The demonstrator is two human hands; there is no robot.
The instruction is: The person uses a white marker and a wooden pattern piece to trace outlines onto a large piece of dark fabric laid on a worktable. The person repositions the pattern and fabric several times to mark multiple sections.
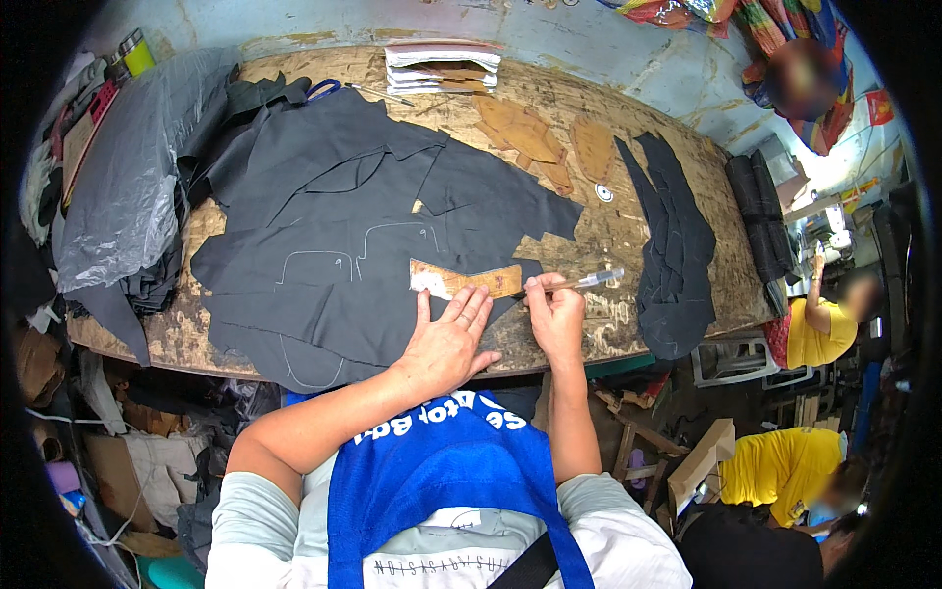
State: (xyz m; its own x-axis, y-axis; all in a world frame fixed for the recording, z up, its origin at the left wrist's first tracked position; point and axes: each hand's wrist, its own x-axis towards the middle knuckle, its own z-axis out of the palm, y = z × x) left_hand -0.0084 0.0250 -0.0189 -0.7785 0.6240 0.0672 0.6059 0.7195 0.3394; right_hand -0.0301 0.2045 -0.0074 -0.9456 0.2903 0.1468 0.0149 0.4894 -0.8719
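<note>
A large dark grey sheet of cloth or leather (pixel 294 221) lies spread over the wooden table, with pale outlines drawn on it. On its near right part rests a small brown template (pixel 505 282), narrower in its middle and whitish at its left end. My left hand (pixel 444 344) lies over the template's lower edge with the fingers stretched out, the palm on the dark sheet. Just right of the template, my right hand (pixel 556 319) is closed round a clear-barrelled pen (pixel 599 279), whose back end points right. The fingers hide the pen's tip.
Brown pattern pieces (pixel 520 130) and a white disc (pixel 603 193) lie on the far right. Dark cut pieces (pixel 675 255) are heaped near the table's right edge. A plastic-covered bundle (pixel 137 167) fills the left. Blue-handled scissors (pixel 324 90) and a folded stack (pixel 442 69) lie behind.
</note>
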